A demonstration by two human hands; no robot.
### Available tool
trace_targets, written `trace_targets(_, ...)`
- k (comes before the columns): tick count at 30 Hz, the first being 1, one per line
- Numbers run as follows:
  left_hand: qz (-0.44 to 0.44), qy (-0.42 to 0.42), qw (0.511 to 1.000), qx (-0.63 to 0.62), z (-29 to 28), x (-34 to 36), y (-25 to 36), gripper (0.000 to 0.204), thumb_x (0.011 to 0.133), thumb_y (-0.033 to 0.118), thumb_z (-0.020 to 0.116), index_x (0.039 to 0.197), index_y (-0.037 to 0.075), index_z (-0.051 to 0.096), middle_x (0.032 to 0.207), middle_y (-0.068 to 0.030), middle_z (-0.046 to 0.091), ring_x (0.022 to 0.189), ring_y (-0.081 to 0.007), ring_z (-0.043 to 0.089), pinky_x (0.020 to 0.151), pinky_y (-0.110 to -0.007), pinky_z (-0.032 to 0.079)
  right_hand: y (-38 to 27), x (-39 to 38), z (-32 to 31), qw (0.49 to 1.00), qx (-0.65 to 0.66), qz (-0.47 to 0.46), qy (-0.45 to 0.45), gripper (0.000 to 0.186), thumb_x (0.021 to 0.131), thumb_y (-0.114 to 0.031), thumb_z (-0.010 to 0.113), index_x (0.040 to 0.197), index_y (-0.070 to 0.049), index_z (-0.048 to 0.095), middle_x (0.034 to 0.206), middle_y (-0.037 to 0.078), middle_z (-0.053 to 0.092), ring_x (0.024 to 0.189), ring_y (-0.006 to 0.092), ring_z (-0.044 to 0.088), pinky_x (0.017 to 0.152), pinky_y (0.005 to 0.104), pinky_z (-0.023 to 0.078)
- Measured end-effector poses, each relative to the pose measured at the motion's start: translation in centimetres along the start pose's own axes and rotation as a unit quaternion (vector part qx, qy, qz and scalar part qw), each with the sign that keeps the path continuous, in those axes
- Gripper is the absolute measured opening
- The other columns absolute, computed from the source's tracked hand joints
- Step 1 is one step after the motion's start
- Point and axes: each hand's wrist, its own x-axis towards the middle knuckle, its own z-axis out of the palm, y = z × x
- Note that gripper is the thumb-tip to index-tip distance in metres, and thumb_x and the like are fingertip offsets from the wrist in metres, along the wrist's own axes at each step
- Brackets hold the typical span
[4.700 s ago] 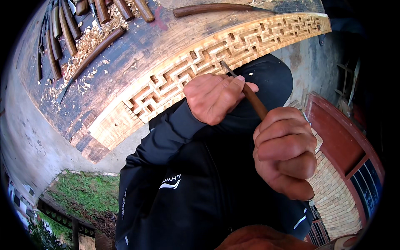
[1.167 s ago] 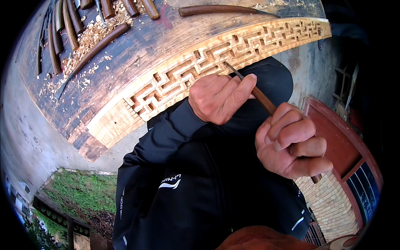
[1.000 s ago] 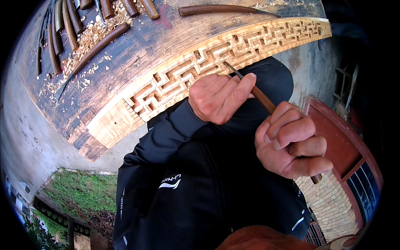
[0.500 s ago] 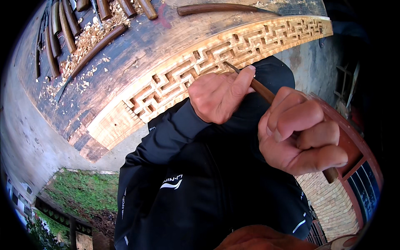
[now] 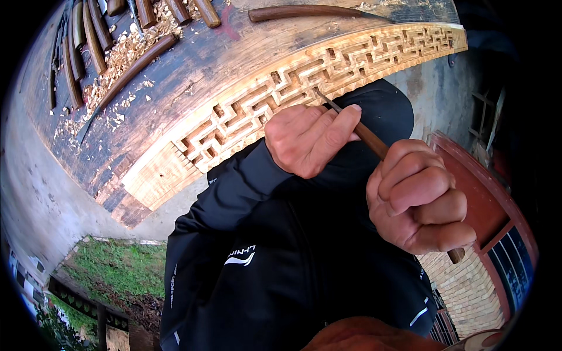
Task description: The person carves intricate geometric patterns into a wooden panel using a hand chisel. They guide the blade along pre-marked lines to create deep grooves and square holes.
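Note:
A long pale wooden board (image 5: 153,175) with a carved maze-like pattern lies along the near edge of the workbench. Across its near side points a thin carving chisel (image 5: 370,137), its dark metal tip in or at a groove near the board's middle. My left hand (image 5: 310,139) is closed about the front of the chisel close to the carving, thumb up along the shaft; its fingertips are hidden. Farther back, my right hand (image 5: 418,199) wraps the brown wooden handle, and the handle's butt sticks out below the fist.
On the worn workbench (image 5: 193,64), several wooden-handled chisels lie at the far left among wood shavings (image 5: 126,50). One curved-handled chisel (image 5: 132,73) points toward the near left. Another chisel (image 5: 310,11) lies beyond the board. Grass (image 5: 120,269) shows at lower left.
My right hand has shifted slightly downward and its fingers have curled tighter, tilting the chisel's handle more steeply. My left hand has barely moved; the board is still.

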Motion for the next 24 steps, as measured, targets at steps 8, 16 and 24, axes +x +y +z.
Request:
trace_targets(8,-0.009,-0.01,1.0,0.028,0.2,0.1,0.0,0.043,0.088,0.002,0.084,0.129,-0.006,0.075,0.08,-0.0099,0.073,0.067,-0.0216,0.073,0.058,-0.032,0.056,0.7,-0.4,-0.1,0.999,-0.011,-0.002,0.034,0.059,0.12,-0.053,0.038,0.08,-0.009,0.045,0.07,0.01,0.064,0.045,0.0166,0.051,0.039,0.0291,0.039)
trace_targets(16,0.018,0.01,1.0,0.005,-0.2,-0.3,-0.4,0.055,0.074,0.001,0.08,0.129,-0.004,0.075,0.078,-0.0055,0.069,0.061,-0.0157,0.065,0.053,-0.03,0.048,-0.5,0.1,0.9,0.999,-0.024,0.013,0.021,0.054,0.12,-0.051,0.037,0.079,-0.016,0.039,0.072,0.006,0.057,0.047,0.0121,0.045,0.048,0.026,0.034)
trace_targets(24,0.017,0.035,0.999,-0.007,-0.7,-0.4,-0.3,0.051,0.079,-0.011,0.083,0.129,-0.004,0.075,0.075,-0.0038,0.071,0.058,-0.0146,0.066,0.05,-0.029,0.047,-0.7,2.3,-0.3,0.987,-0.001,-0.009,-0.158,0.066,0.114,-0.064,0.05,0.076,-0.01,0.045,0.072,0.011,0.069,0.046,0.0158,0.058,0.04,0.0264,0.041)
